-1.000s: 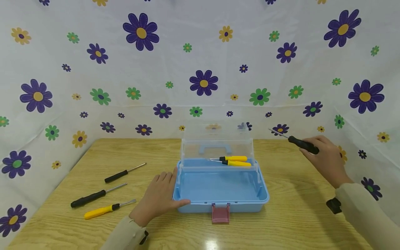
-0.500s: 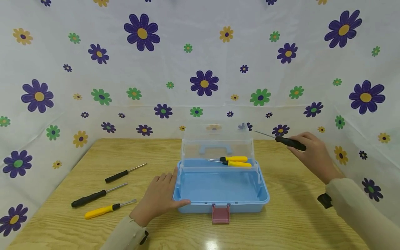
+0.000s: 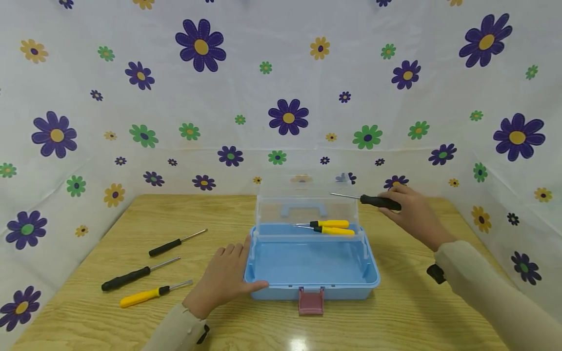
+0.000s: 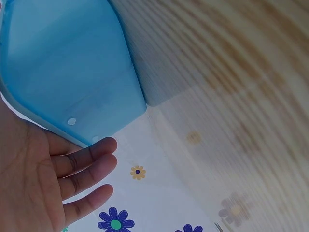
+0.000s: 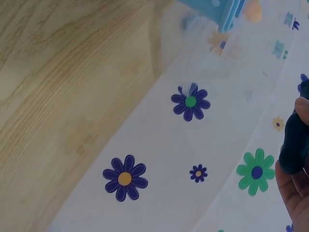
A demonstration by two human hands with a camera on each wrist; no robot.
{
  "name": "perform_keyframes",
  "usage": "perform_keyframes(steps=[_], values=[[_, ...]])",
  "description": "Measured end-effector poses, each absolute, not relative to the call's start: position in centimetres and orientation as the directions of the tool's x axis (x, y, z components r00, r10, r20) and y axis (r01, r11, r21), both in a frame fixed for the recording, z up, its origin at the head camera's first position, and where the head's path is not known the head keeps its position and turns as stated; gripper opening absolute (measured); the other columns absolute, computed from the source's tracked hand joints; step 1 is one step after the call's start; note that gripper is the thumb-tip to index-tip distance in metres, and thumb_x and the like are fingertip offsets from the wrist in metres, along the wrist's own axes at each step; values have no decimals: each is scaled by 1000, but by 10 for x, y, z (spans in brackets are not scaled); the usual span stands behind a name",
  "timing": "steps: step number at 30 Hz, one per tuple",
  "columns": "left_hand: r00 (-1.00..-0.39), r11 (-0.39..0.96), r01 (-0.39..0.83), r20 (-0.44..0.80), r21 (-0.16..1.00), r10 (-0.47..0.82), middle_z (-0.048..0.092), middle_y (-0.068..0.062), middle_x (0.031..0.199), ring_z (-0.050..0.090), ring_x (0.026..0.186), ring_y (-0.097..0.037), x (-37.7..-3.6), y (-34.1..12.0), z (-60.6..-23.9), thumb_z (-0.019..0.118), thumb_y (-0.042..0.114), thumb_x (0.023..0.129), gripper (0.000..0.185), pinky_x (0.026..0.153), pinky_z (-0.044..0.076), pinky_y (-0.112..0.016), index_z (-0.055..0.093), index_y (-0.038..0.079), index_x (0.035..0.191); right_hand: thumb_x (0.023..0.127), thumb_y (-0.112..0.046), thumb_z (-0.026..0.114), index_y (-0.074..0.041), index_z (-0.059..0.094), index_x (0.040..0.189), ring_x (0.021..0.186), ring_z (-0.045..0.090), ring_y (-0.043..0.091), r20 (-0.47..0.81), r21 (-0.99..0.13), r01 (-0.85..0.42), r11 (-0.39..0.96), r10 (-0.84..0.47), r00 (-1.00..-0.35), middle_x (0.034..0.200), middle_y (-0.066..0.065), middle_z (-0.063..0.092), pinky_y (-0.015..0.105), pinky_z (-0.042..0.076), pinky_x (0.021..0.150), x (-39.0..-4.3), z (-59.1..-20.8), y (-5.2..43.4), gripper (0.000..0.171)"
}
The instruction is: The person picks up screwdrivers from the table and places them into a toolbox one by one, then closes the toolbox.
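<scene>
A black-handled screwdriver (image 3: 372, 201) is gripped by my right hand (image 3: 414, 217), raised at the lid's right edge with the shaft pointing left across the clear lid (image 3: 270, 214). In the right wrist view, fingers and thumb wrap the dark handle (image 5: 293, 145). The light blue toolbox (image 3: 303, 263) stands with its lid up. Against its left side rests my left hand (image 3: 219, 278), thumb over the front rim. The left wrist view shows those fingers (image 4: 91, 176) loosely extended by the box wall (image 4: 72, 72). Two yellow screwdrivers (image 3: 337, 231) lie at the box's back, handles to the right.
Left of the box on the wooden table (image 3: 386, 321) lie a small black screwdriver (image 3: 164, 247), a larger black one (image 3: 126, 279) and a yellow one (image 3: 140, 297). A pink latch (image 3: 311, 302) hangs at the box front. Flowered cloth (image 3: 246, 97) encloses the back and sides.
My right hand has moved left with the black screwdriver, from right of the box to the lid's edge; the shaft has levelled. My left hand has stayed on the box.
</scene>
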State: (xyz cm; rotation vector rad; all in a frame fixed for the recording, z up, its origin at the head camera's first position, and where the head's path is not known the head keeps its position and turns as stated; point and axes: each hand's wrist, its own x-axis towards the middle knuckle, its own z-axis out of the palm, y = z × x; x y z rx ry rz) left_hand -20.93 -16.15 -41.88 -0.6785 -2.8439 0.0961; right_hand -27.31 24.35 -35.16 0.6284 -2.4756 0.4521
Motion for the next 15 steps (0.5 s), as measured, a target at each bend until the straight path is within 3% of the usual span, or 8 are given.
perform_keyframes(steps=[15], values=[[-869,891,436,200,-124,453,63,-15,113,59,101,-28,-210,-162,-421,45,83,72,113,86,50,-43,35,-6,142,79,-9,75,0,70,104,81,61,25,470,-231,-540,810,-393,-790,94,14,63,41,56,75,-279,-356,210,27]])
